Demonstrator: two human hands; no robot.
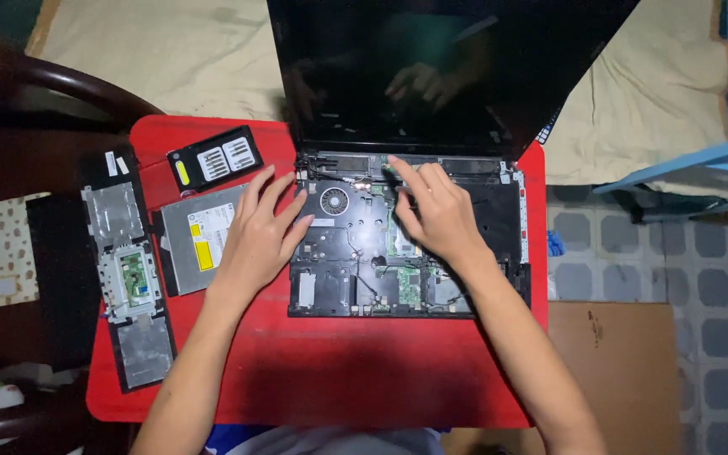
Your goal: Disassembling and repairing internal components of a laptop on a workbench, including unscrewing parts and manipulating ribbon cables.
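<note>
red table (322, 379) carries an opened laptop base (339, 278) with its fan (334, 201) bare. left hand (259, 232) lies flat, fingers spread, on the base's left edge. right hand (436, 211) holds nothing; its fingertips (396, 164) press near the hinge.

surface: red surface (339, 379), filling the centre of the frame
centre: opened laptop base (339, 278) with bare circuit boards and fan, dark screen (431, 67) raised at top
left edge: removed palm-rest cover (128, 270), lying lengthwise
upper left: black battery pack (215, 157)
between them: grey optical drive (195, 244)
</note>
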